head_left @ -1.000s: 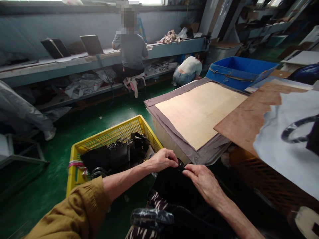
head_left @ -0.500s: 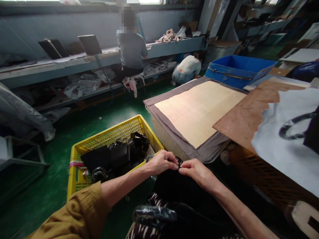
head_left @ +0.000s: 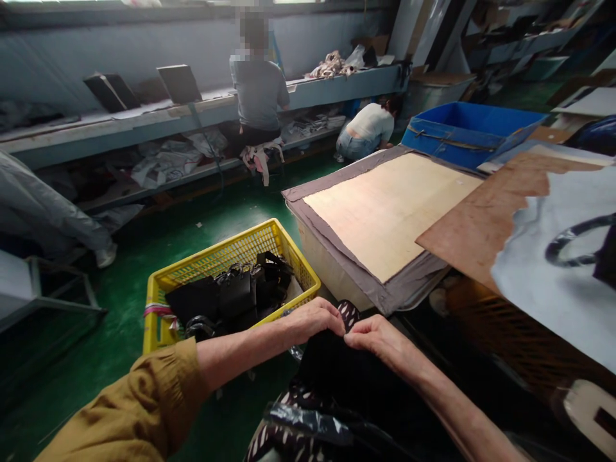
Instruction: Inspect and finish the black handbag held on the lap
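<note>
A black bag (head_left: pixel 332 369) lies across my lap, dark against the patterned trousers (head_left: pixel 348 314). At its far edge my left hand (head_left: pixel 315 319) has thumb and fingers pinched together. Right beside it, my right hand (head_left: pixel 382 341) pinches the same edge, the fingertips of both hands almost touching. Whatever small part sits between the fingertips is hidden. A handle wrapped in clear plastic (head_left: pixel 310 423) lies at the bag's near side. Left of my hands, a yellow plastic basket (head_left: pixel 212 249) holds several black bags (head_left: pixel 238 296) with wrapped handles.
A cream sheet on grey cloth (head_left: pixel 385 205) covers a bin ahead. At right, a brown board (head_left: pixel 462 224) bears white paper (head_left: pixel 543 256) and another handle. Behind stand a blue bin (head_left: pixel 474 131), a person by the bench (head_left: pixel 260 96) and a crouching person (head_left: pixel 368 131).
The view has shifted slightly, so the surroundings sit a little further right. Both hands keep pinching the bag's edge, now slightly lower in view. The wrapped handle on my lap looks flatter and lower.
</note>
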Demonstrator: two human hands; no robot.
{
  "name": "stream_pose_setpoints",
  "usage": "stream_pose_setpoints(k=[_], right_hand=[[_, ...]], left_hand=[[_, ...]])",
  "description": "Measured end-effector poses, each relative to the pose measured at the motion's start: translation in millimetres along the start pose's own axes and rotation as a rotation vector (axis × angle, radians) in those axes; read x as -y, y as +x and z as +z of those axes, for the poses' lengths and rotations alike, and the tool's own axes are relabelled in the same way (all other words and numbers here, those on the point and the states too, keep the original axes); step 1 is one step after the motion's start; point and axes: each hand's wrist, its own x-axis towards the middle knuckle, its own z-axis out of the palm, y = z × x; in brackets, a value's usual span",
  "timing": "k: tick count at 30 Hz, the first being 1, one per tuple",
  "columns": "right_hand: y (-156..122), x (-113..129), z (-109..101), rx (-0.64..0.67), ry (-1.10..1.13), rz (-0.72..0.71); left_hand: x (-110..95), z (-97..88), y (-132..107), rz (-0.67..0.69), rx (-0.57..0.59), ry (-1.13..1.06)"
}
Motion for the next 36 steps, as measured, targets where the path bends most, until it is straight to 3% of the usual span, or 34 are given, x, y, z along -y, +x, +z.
stream_pose_setpoints(k=[3, 7, 9, 13, 18, 24, 30, 36], right_hand=[[-4, 1, 0, -0.009, -0.01, -0.017], [-9, 0, 3, -0.059, -0.068, -0.002], [-11, 0, 5, -0.08, -0.092, 0.003], [-15, 3, 6, -0.14, -0.146, -0.014], [-15, 5, 7, -0.178, -0.219, -0.041], [-16, 4, 7, -0.206, -0.334, -0.111], [-41, -1, -21, -0.277, -0.644, -0.098], [-59, -15, -29, -0.331, -0.634, -0.026]], left_hand=[[-6, -0.1, -8, 0.019, -0.005, 0.026], [-8, -17.3, -16, 0.168, 0.17, -0.083], [-6, -27.0, -19, 0.264, 0.192, -0.11], [-2, -34.5, -24, 0.312, 0.138, 0.034], [2, -23.3, -26, 0.301, 0.044, 0.316], [2, -9.6, -22, 0.406, -0.026, 0.276], [0, -14.4, -22, 0.453, -0.071, 0.308], [2, -22.8, -11, 0.45, 0.022, 0.29]])
